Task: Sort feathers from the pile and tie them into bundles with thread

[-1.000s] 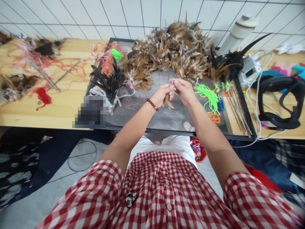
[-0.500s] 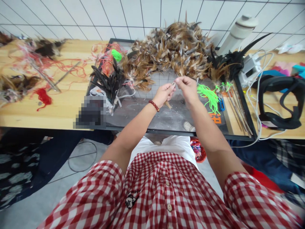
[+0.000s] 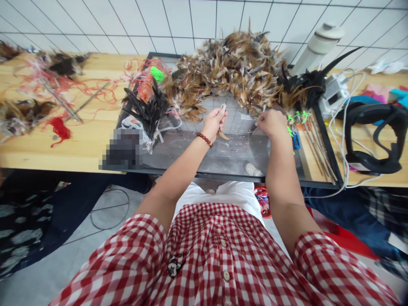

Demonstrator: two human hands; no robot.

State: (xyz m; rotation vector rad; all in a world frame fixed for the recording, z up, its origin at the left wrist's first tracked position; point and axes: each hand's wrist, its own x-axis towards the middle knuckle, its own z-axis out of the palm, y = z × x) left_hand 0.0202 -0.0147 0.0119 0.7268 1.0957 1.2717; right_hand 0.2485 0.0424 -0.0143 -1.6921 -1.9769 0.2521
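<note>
My left hand is closed round a brown feather, whose tip sticks out below the fingers; a pale end shows at the thumb. To the right, my right hand is pinched over the dark mat, and what its fingers hold, if anything, is too small to name. It covers most of the green cords that lie there. A large heap of brown feathers lies behind both hands. Black feathers are left of my left hand.
Thin sticks and a blue tool lie at the right. Beyond them are a black headset, a white cable and a white bottle. Red threads lie on the wooden table. People's legs show at both sides.
My right hand has moved right, away from my left hand, to over the green cords. My left hand has stayed almost in place with the feather.
</note>
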